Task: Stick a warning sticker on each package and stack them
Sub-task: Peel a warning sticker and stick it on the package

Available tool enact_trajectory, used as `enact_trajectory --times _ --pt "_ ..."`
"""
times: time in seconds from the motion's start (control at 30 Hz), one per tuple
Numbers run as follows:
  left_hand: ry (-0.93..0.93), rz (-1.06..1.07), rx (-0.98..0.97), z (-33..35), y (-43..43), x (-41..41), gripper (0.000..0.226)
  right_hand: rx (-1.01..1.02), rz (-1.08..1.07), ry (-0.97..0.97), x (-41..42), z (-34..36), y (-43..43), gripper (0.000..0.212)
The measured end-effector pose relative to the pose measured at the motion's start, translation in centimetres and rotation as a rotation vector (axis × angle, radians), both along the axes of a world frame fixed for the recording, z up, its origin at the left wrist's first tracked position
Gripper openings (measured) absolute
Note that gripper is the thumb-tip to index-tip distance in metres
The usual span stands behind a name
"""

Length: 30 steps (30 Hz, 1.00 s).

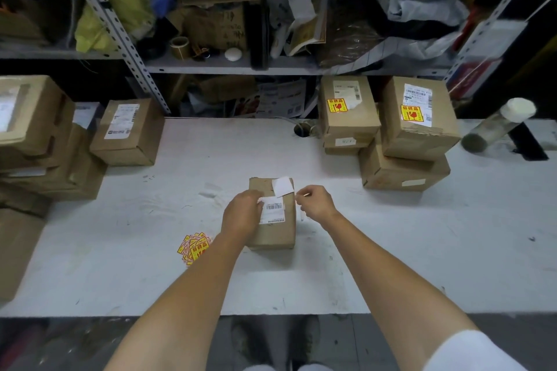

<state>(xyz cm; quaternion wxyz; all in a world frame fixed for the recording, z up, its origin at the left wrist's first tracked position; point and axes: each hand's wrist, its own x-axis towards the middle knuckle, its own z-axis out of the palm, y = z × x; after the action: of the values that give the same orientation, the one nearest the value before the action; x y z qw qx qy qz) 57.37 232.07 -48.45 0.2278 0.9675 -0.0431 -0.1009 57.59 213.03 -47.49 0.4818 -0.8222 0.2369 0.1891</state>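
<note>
Cardboard package (272,232) lies mid-counter (391,250), with warning stickers (194,247) piled just left of it. The left hand (241,212) rests on its labelled top, fingers bent, grip unclear. The right hand (316,202), just beside the package, pinches a thin pale sliver (306,195).

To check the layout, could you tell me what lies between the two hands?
In the head view, the box top with its barcode label lies between the left hand and the right hand.
</note>
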Motion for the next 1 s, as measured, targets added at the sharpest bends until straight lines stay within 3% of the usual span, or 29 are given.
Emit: enact_trajectory --times 0.03,0.17,0.27,0.43,0.8,0.9,1.0 --pt "-0.008 -0.003 -0.01 -0.1 -0.3 0.4 0.032 -0.004 -0.002 0.01 0.2 -0.5 0.0 0.01" --pt "-0.063 -0.075 -0.033 -0.8 -2.2 2.5 0.031 -0.006 0.045 0.08 0.1 -2.2 0.8 0.05" --pt "-0.036 -0.128 0.039 -1.7 -3.1 4.1 0.048 -0.034 0.106 0.069 -0.3 -3.3 1.4 0.047" --pt "-0.067 -0.136 0.1 -3.1 -3.7 5.6 0.046 -0.03 0.099 0.054 -0.6 -4.2 1.2 0.054" --pt "-0.028 0.186 -0.188 0.1 -1.4 5.7 0.02 -0.05 0.101 0.083 -0.1 -3.0 1.4 0.058" --pt "-0.018 0.277 -0.294 1.7 -1.0 4.8 0.026 -0.093 -0.029 -0.067 0.0 -1.2 1.7 0.046" --pt "0.024 0.285 -0.36 2.5 -0.6 3.5 0.038 -0.032 -0.099 -0.097 0.0 0.3 2.1 0.03"
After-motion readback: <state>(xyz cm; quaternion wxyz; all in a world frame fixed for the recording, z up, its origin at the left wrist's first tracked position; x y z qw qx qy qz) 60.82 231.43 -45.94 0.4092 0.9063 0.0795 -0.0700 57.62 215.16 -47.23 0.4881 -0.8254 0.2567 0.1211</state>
